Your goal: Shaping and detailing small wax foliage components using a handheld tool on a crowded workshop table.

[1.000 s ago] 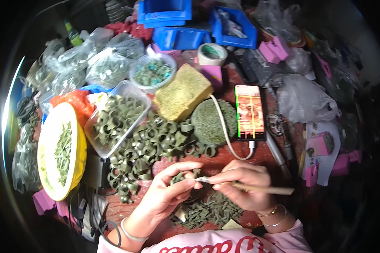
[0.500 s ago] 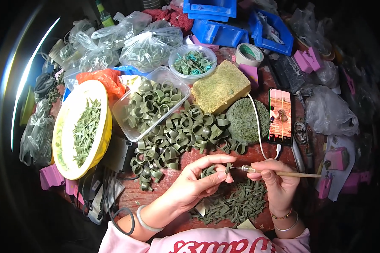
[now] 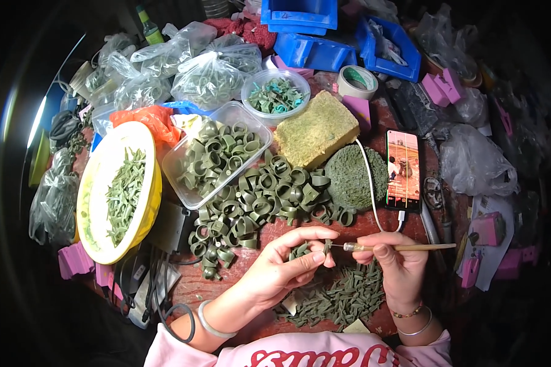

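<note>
My left hand (image 3: 288, 264) is closed around a dark green wax ring (image 3: 300, 251), partly hidden by the fingers. A small green piece (image 3: 327, 246) shows at its thumb and fingertips. My right hand (image 3: 398, 269) grips a needle tool (image 3: 431, 247) with a wooden handle, held nearly level. The thin needle points left and its tip meets or nearly meets the small piece; I cannot tell which. Below both hands lies a heap of slim dark green wax strips (image 3: 343, 296). Beyond my left hand, many dark green rings (image 3: 251, 205) are piled on the red tabletop.
A clear tub of rings (image 3: 190, 177) and a tilted yellow basin (image 3: 155, 202) stand left. A yellow sponge (image 3: 317, 129), a round green pad (image 3: 356, 177) and a phone (image 3: 403, 168) with a white cable lie ahead. Blue bins (image 3: 315, 52) and filled plastic bags (image 3: 208, 76) crowd the back.
The needle tool and my right hand have moved slightly left, toward the piece at my left fingertips. My left hand keeps nearly the same pose. The whole view has shifted a little.
</note>
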### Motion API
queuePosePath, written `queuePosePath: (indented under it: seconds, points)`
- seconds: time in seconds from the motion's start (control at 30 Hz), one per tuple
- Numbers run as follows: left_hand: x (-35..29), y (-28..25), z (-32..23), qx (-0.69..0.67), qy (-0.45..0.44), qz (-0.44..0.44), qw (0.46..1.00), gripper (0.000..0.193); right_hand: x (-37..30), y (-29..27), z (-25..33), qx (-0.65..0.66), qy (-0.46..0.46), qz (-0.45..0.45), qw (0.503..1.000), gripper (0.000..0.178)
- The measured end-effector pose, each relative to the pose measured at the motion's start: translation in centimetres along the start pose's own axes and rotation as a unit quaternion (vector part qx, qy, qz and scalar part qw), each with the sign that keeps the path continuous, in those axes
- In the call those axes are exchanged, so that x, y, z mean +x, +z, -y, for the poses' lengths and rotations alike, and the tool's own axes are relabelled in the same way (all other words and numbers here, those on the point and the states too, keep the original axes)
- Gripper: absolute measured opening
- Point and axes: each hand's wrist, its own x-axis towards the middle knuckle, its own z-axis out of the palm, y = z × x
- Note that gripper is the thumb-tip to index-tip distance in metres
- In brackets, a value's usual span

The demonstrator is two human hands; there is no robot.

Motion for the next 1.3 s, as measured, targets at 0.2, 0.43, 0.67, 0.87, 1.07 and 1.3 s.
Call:
queuePosePath:
  seconds: [0.2,0.43,0.67,0.87,1.07,1.3]
  points:
    - [0.0,0.4,-0.5,0.026,0.003,-0.014,1.000,0.037,-0.1,-1.3,-0.3,0.104,0.027,0.096,0.990,0.025]
    - [0.0,0.7,-0.1,0.091,0.025,-0.058,0.994,0.038,0.1,-0.5,0.2,-0.055,-0.031,-0.020,0.998,0.022]
    - [0.0,0.8,-0.2,0.095,0.025,-0.045,0.994,0.035,0.4,-0.3,0.0,-0.103,-0.089,0.010,0.991,0.016]
    - [-0.1,0.7,-0.2,0.081,0.015,-0.044,0.996,0.034,0.6,-0.3,0.1,-0.118,-0.119,0.032,0.985,0.015]
    - [-0.1,0.8,-0.3,0.091,0.017,-0.048,0.995,0.034,0.5,-0.3,0.1,-0.116,-0.117,0.029,0.986,0.014]
    - [0.0,0.6,-0.3,0.083,0.017,-0.059,0.995,0.032,0.3,-0.4,0.6,-0.110,-0.091,0.071,0.987,0.013]
